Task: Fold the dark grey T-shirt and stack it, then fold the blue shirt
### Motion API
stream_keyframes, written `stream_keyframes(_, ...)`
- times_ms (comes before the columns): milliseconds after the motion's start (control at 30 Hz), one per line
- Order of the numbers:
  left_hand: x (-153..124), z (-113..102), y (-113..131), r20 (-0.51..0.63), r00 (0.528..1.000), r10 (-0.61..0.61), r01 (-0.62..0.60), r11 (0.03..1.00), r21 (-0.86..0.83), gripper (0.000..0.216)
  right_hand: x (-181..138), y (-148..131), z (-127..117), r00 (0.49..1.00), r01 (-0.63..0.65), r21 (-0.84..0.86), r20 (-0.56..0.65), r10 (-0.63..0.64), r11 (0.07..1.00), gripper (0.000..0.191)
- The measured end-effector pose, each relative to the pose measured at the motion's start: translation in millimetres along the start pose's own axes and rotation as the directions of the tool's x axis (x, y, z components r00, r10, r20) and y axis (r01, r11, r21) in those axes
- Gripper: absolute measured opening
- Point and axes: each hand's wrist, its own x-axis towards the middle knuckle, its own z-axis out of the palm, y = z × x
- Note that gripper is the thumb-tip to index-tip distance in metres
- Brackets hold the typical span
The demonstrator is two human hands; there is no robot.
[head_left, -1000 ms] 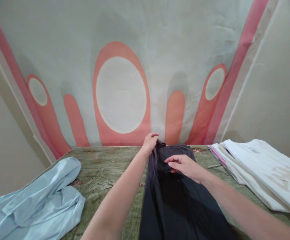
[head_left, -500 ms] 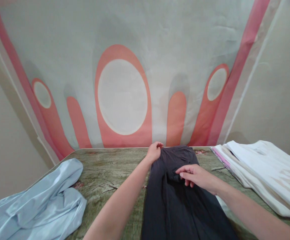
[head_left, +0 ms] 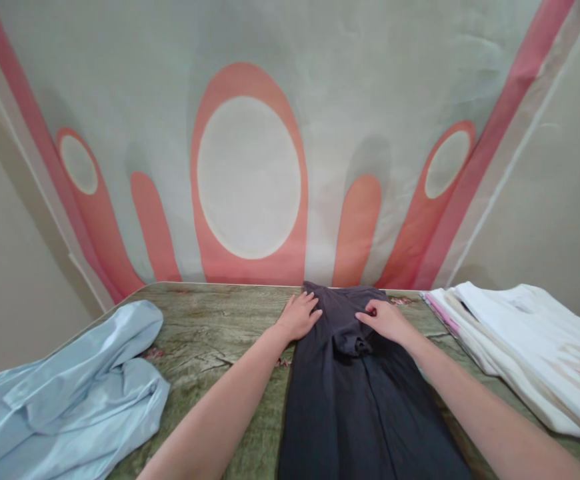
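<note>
A pair of black trousers (head_left: 340,400) lies lengthwise on the table, its waist end at the far edge and its lower part running out of view at the bottom. The cloth is bunched into a small fold a little below the waist. My left hand (head_left: 299,316) rests with spread fingers on the left edge of the trousers, near the waist. On the right side of the waist part, my right hand (head_left: 386,320) has its fingers curled in against the cloth, thumb pointing left. Some of its fingertips are hidden.
A crumpled light blue satiny garment (head_left: 85,393) lies at the left of the wood-patterned table (head_left: 210,333). Folded white and cream clothes (head_left: 535,333) are stacked at the right. Behind the table rises a wall hanging (head_left: 250,173) with coral shapes.
My left hand has come down from the waist corner and flattened onto the trousers' edge. My right hand has moved up from the bunched fold towards the waist, its fingers curling in.
</note>
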Motion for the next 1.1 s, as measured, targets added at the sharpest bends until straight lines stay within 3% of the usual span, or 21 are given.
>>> stream_keyframes(133, -1.3, 4.1, 0.2, 0.047, 0.998, -0.034, 0.032, 0.999, 0.038, 0.059, -4.6, -3.1, -3.2, 0.988, 0.104, 0.045, -0.122, -0.098, 0.994, 0.023)
stream_keyframes(267, -3.1, 6.6, 1.0, 0.049, 0.993, -0.104, 0.101, 0.993, 0.058, 0.065, -3.7, 3.6, -4.1, 0.967, 0.089, 0.121, -0.249, -0.057, 0.989, 0.017)
stream_keyframes(400, -5.2, -1.6, 8.1, 0.006, 0.992, -0.127, 0.126, 0.988, 0.095, 0.058, -3.0, 11.1, 2.7, 0.979, 0.108, 0.145, -0.189, -0.08, 0.983, 0.01)
stream_keyframes(500, -7.1, -17.9, 25.3, -0.06, 0.998, -0.022, 0.026, 0.997, 0.069, 0.044, -4.6, 10.1, 5.7, 0.985, 0.104, 0.142, -0.149, -0.083, 0.984, 0.014)
stream_keyframes(567, -9.1, -29.5, 42.6, -0.035, 0.994, 0.102, -0.103, 0.994, -0.026, 0.035, -6.2, 7.4, 5.1, 0.987, 0.092, 0.123, -0.141, -0.075, 0.988, 0.019)
stream_keyframes(667, -13.6, -40.5, 69.6, 0.08, 0.932, 0.353, -0.34, 0.929, -0.148, 0.036, -8.7, 4.2, 2.5, 0.991, 0.101, 0.102, -0.096, -0.091, 0.99, 0.029)
stream_keyframes(733, -16.8, -43.0, 82.5, 0.116, 0.898, 0.424, -0.414, 0.905, -0.103, 0.035, -10.0, 3.6, 1.2, 0.992, 0.117, 0.108, -0.065, -0.11, 0.987, 0.032)
stream_keyframes(833, -19.2, -44.9, 89.8, 0.125, 0.905, 0.406, -0.406, 0.914, -0.027, 0.018, -10.9, 4.6, 1.2, 0.987, 0.149, 0.135, -0.084, -0.139, 0.98, 0.031)
stream_keyframes(933, -18.1, -48.3, 88.3, 0.114, 0.905, 0.411, -0.399, 0.91, -0.112, 0.005, -10.3, 6.1, 2.9, 0.973, 0.188, 0.192, -0.168, -0.157, 0.963, 0.03)
stream_keyframes(1100, -14.9, -47.6, 88.9, -0.054, 0.966, 0.254, -0.26, 0.932, -0.254, 0.002, -7.2, 7.0, 5.4, 0.951, 0.216, 0.278, -0.276, -0.138, 0.936, 0.029)
